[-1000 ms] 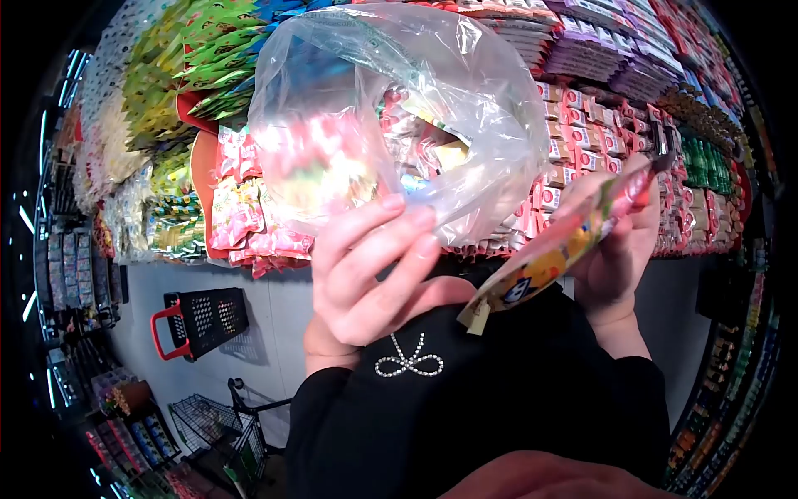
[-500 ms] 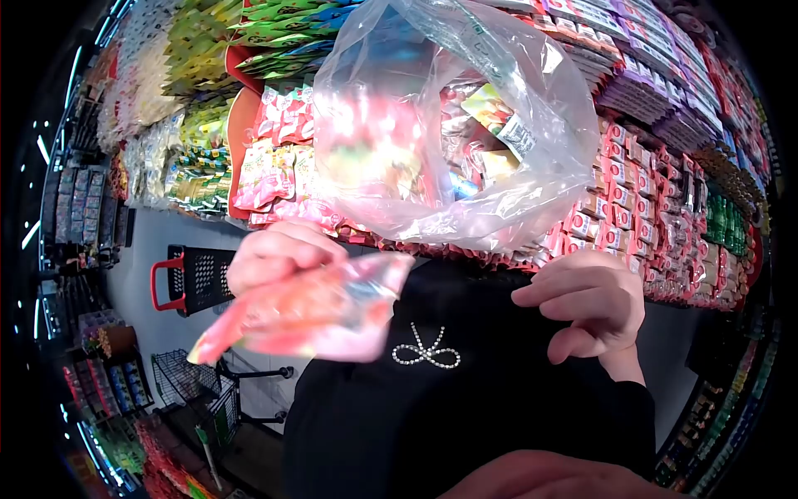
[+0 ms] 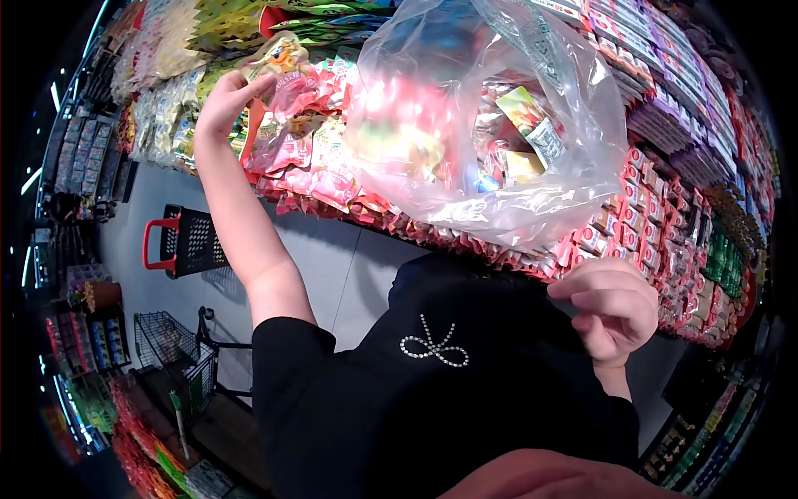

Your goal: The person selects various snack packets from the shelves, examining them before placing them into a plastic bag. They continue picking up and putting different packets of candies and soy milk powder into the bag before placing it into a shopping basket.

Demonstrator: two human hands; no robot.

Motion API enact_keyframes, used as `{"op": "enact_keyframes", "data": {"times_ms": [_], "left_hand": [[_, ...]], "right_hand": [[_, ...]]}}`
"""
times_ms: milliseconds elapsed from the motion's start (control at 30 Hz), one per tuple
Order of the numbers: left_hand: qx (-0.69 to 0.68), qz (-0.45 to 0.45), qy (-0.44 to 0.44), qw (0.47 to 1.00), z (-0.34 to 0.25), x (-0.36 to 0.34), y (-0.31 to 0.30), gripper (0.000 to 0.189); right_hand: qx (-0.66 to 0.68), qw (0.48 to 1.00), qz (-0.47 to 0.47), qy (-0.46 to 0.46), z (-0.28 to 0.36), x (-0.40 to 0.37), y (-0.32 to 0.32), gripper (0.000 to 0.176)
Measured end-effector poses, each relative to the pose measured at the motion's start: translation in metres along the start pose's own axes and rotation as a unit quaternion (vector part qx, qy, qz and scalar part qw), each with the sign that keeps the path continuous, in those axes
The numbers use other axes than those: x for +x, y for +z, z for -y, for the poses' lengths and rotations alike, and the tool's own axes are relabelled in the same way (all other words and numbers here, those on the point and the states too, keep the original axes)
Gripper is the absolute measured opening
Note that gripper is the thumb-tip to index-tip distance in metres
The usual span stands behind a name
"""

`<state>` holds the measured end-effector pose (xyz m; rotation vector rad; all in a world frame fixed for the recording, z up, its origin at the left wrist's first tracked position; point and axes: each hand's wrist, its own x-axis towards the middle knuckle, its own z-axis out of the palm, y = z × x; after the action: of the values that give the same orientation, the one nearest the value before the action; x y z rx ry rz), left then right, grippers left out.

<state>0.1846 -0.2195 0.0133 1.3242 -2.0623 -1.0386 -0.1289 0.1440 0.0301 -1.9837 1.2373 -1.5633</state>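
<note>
My left hand (image 3: 229, 101) reaches out to the far left of the display, fingers closed on the edge of a candy packet (image 3: 287, 73). This packet is pink and yellowish with a small orange cartoon figure, and it hangs over pink candy bags (image 3: 324, 150) in the display. My right hand (image 3: 611, 308) hovers at the right in front of my body, fingers loosely curled, with nothing visible in it. Between and beyond my hands a clear plastic bag (image 3: 573, 166) stands with its mouth open. Inside lies a green and white packet (image 3: 532, 125) among other packets.
Stacked purple and white boxes (image 3: 657, 75) and red and white packets (image 3: 623, 224) fill the display's right side. Green bags (image 3: 332, 29) lie at the back. A black basket with a red handle (image 3: 195, 241) and a wire shopping cart (image 3: 179, 353) stand on the floor at left.
My left hand has swung from in front of my chest out to the upper left over the candy bags, with the packet. My right hand has moved slightly down and to the right.
</note>
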Motion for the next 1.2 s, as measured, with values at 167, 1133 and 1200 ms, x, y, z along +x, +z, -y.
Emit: {"op": "enact_keyframes", "data": {"times_ms": [167, 1133, 1200], "left_hand": [[0.132, 0.064, -0.022, 0.989, -0.020, 0.047, 0.021, 0.029], [0.163, -0.229, 0.528, 0.801, -0.165, -0.082, 0.112, 0.007], [0.144, -0.034, 0.561, 0.815, -0.189, -0.103, 0.135, 0.018]], "right_hand": [[-0.010, 1.000, -0.011, -0.002, 0.000, -0.001, 0.000, 0.014], [-0.443, 0.895, 0.040, -0.030, -0.004, 0.025, 0.013, 0.038], [-0.452, 0.890, 0.055, 0.013, -0.010, 0.028, 0.015, 0.043]]}}
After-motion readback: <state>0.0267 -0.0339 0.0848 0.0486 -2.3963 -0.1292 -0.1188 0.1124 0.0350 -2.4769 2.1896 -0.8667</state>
